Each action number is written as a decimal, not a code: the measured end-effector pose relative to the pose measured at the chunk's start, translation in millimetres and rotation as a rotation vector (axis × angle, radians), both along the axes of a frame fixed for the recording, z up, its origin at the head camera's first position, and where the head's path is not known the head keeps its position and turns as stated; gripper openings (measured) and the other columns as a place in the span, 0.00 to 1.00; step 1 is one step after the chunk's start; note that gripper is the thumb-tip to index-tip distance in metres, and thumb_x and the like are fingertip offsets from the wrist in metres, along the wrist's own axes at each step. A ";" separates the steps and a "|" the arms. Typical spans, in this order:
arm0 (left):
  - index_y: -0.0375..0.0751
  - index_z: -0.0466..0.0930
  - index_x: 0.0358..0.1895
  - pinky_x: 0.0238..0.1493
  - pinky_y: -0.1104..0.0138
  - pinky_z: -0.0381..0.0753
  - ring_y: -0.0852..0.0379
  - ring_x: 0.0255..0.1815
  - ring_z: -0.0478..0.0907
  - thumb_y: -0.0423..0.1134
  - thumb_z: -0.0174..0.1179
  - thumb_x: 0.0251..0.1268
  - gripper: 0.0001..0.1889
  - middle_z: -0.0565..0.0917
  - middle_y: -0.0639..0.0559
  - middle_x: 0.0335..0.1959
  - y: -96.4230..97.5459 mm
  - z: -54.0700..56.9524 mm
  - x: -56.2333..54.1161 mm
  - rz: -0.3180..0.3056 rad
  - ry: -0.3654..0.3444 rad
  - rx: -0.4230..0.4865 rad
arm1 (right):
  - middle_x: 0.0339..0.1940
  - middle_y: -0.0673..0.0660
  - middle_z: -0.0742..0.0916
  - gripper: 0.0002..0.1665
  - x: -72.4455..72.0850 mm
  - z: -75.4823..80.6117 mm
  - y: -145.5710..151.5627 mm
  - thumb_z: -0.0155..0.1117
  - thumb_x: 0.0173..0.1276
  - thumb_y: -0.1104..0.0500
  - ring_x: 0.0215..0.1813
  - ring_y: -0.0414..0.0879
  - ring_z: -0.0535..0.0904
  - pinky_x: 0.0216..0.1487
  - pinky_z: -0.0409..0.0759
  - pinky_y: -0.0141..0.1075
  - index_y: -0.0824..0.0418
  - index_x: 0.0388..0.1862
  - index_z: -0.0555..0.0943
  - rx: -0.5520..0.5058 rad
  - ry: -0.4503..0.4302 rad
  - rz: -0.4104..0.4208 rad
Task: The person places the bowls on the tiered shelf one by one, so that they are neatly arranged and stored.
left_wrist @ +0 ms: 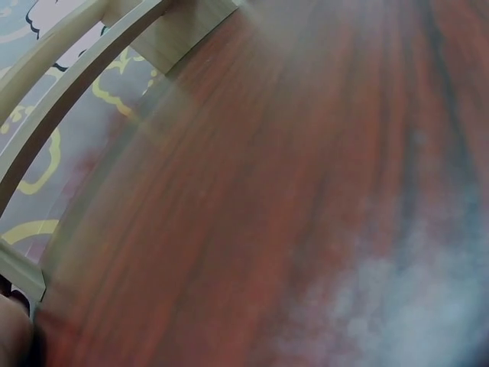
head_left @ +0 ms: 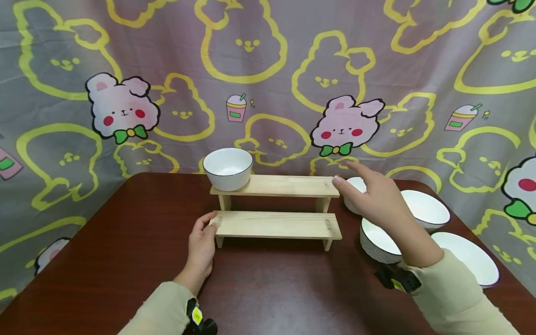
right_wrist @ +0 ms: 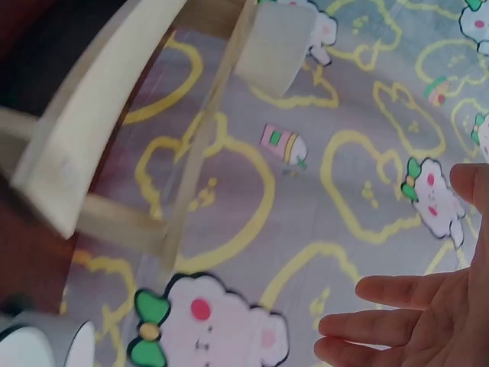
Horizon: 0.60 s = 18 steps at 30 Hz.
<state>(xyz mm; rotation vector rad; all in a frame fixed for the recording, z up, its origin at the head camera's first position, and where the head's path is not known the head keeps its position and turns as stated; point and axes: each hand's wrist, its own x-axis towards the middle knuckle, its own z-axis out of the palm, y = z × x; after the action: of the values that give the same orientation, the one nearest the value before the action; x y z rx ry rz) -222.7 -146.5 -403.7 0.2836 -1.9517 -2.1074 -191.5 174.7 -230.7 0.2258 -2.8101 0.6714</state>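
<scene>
My left hand (head_left: 201, 246) grips the left end of the lower board of the wooden stand (head_left: 276, 224), which stands near the back edge of the dark tabletop (head_left: 125, 242), and a white bowl (head_left: 228, 170) sits upright on the upper board's left end. My right hand (head_left: 378, 197) hangs in the air near that board's right end, fingers spread wide; toward the tabletop's right edge are a small bowl (head_left: 357, 184) partly behind my hand, a patterned bowl (head_left: 374, 241), a wider bowl (head_left: 427, 209) and a white dish (head_left: 469, 258).
</scene>
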 end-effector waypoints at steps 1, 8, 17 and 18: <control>0.39 0.68 0.60 0.55 0.67 0.61 0.53 0.60 0.63 0.33 0.43 0.68 0.18 0.68 0.44 0.62 0.1 0.4 -0.1 -0.007 -0.001 0.016 | 0.66 0.67 0.70 0.43 1.1 -2.8 4.7 0.44 0.66 0.32 0.65 0.64 0.63 0.58 0.61 0.60 0.58 0.70 0.61 0.000 -0.003 -0.006; 0.39 0.66 0.62 0.46 0.73 0.68 0.55 0.55 0.65 0.32 0.41 0.69 0.19 0.65 0.43 0.63 -0.3 0.5 0.8 -0.036 -0.017 0.110 | 0.64 0.69 0.70 0.42 6.2 -23.1 34.8 0.46 0.67 0.35 0.57 0.64 0.71 0.54 0.65 0.59 0.62 0.69 0.61 0.020 -0.022 -0.013; 0.38 0.65 0.62 0.44 0.72 0.70 0.58 0.51 0.68 0.32 0.41 0.69 0.19 0.66 0.43 0.62 -0.6 0.1 0.1 -0.048 -0.007 0.135 | 0.63 0.70 0.71 0.37 9.9 -54.7 66.4 0.56 0.65 0.43 0.60 0.68 0.67 0.52 0.64 0.61 0.63 0.66 0.65 0.011 0.012 0.060; 0.38 0.65 0.62 0.44 0.72 0.70 0.59 0.51 0.68 0.32 0.41 0.69 0.19 0.66 0.43 0.62 -0.5 0.1 0.0 -0.046 -0.005 0.136 | 0.63 0.71 0.71 0.37 9.7 -58.0 69.8 0.56 0.65 0.43 0.61 0.68 0.66 0.52 0.64 0.62 0.63 0.66 0.66 0.010 0.013 0.062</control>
<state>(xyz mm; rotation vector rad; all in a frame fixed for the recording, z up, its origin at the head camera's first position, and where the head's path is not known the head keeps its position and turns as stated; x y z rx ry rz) -222.7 -147.0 -403.6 0.2726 -1.8373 -2.2760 -181.7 244.5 -288.7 0.3190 -2.8049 0.6666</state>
